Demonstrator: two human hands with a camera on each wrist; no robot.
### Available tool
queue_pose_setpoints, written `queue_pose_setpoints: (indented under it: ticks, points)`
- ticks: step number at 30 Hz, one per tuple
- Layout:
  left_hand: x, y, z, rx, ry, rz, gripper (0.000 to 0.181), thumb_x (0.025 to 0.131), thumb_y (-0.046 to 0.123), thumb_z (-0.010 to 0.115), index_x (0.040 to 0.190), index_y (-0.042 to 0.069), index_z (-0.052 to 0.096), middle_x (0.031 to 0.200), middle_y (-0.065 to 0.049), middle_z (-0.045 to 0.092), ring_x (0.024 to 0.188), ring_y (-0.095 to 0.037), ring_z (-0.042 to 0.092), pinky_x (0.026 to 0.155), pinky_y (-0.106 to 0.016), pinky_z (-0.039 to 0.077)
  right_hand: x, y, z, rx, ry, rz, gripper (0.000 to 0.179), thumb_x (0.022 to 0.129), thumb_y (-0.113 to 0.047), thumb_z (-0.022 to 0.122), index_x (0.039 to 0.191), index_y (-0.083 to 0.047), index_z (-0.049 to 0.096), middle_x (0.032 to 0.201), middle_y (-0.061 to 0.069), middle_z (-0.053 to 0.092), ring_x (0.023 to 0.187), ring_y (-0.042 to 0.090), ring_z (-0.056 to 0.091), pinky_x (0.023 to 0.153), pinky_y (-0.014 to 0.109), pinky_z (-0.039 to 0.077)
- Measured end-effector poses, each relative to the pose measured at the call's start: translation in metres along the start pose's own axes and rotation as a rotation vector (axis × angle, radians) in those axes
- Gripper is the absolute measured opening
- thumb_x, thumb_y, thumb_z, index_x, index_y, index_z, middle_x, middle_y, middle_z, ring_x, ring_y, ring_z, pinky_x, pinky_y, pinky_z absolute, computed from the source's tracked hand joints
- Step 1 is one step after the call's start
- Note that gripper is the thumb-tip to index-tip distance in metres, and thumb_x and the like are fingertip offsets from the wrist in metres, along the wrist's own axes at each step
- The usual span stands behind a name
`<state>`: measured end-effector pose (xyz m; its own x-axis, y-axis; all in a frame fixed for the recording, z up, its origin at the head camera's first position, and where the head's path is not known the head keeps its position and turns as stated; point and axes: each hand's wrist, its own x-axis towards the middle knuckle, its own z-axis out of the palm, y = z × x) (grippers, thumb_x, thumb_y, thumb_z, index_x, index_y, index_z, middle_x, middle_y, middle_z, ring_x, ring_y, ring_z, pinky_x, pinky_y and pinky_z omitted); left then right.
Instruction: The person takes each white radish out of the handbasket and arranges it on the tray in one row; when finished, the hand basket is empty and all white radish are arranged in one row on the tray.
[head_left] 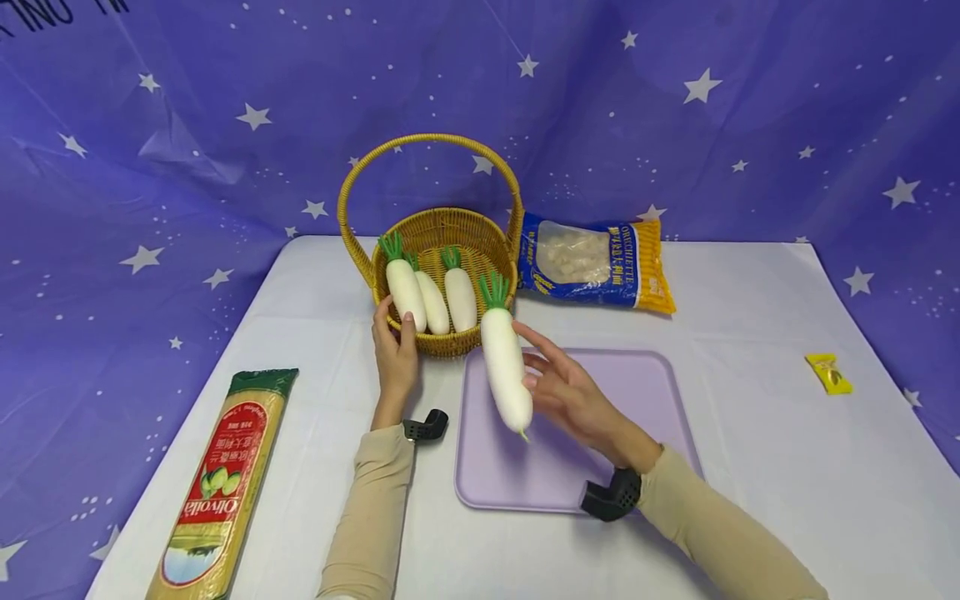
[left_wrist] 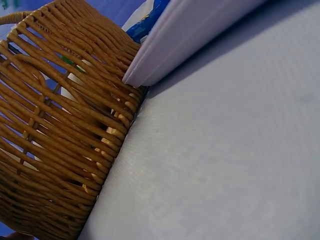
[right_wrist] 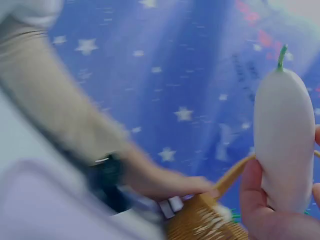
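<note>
My right hand (head_left: 573, 392) holds a white radish (head_left: 504, 367) with green leaf stubs, above the lilac tray and in front of the basket's right side. In the right wrist view, the thumb and fingertips press the sides of the same white radish (right_wrist: 285, 135). A wicker basket (head_left: 442, 343) with a tall hooped handle stands at the back, holding three more white radishes (head_left: 461, 300). My left hand (head_left: 396, 358) grips the basket's front left rim, thumb near the leftmost radish (head_left: 406, 292). The left wrist view shows the wicker basket wall (left_wrist: 60, 120) close up, the hand mostly hidden.
A lilac tray (head_left: 630, 492) lies on the white table below my right hand. Behind it rests a blue and orange pasta bag (head_left: 626, 267). A spaghetti pack (head_left: 228, 475) lies at the left, a small yellow packet (head_left: 828, 373) at the far right.
</note>
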<state>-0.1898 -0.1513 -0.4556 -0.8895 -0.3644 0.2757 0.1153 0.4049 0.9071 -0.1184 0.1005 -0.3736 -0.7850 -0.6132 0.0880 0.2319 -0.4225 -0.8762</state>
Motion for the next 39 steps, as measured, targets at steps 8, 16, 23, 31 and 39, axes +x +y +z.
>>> queue_pose_setpoints:
  ticks: [8, 16, 23, 31, 39]
  points:
    - [0.0, 0.0, 0.0, -0.006, 0.0, -0.002, 0.047, 0.095, 0.037, 0.039, 0.138, 0.021, 0.03, 0.143, -0.012, 0.029, 0.133, -0.026, 0.028, 0.105, -0.047, 0.025, -0.035, 0.056, 0.002, -0.176, 0.042, -0.035, 0.071, 0.085, 0.002, 0.057, 0.144, -0.003, 0.017, 0.123, 0.009, 0.037, 0.103, 0.009, 0.055, 0.082, 0.02, 0.048]
    - [0.0, 0.002, 0.001, -0.012, -0.001, 0.0, 0.048, 0.094, 0.036, 0.04, 0.138, 0.02, 0.03, 0.143, -0.011, 0.029, 0.125, -0.026, 0.034, 0.1, -0.045, 0.03, -0.026, 0.076, 0.009, -0.345, 0.113, 0.149, 0.077, 0.082, -0.008, 0.064, 0.144, -0.005, 0.02, 0.13, 0.029, 0.035, 0.102, 0.012, 0.056, 0.081, 0.018, 0.047]
    - [-0.001, 0.001, -0.001, 0.004, -0.007, 0.003, 0.048, 0.094, 0.037, 0.038, 0.138, 0.021, 0.029, 0.144, -0.011, 0.028, 0.135, -0.025, 0.025, 0.107, -0.047, 0.023, -0.016, 0.081, 0.025, -0.528, 0.26, 0.244, 0.077, 0.079, -0.01, 0.066, 0.143, -0.008, 0.024, 0.127, 0.021, 0.044, 0.107, 0.029, 0.056, 0.081, 0.025, 0.046]
    - [0.0, 0.001, 0.0, -0.003, 0.002, 0.009, 0.048, 0.094, 0.037, 0.039, 0.138, 0.021, 0.029, 0.144, -0.011, 0.029, 0.134, -0.025, 0.026, 0.107, -0.046, 0.023, -0.017, 0.089, 0.042, -0.786, 0.362, 0.12, 0.075, 0.078, -0.012, 0.068, 0.141, -0.002, 0.029, 0.117, 0.019, 0.04, 0.089, 0.02, 0.05, 0.071, 0.017, 0.046]
    - [0.0, 0.0, 0.0, -0.01, -0.002, 0.004, 0.048, 0.094, 0.037, 0.039, 0.138, 0.02, 0.029, 0.144, -0.011, 0.029, 0.135, -0.026, 0.026, 0.106, -0.048, 0.023, -0.021, 0.086, 0.038, -0.853, 0.35, 0.098, 0.07, 0.078, -0.016, 0.069, 0.138, -0.006, 0.036, 0.119, 0.017, 0.041, 0.094, 0.02, 0.047, 0.071, 0.02, 0.042]
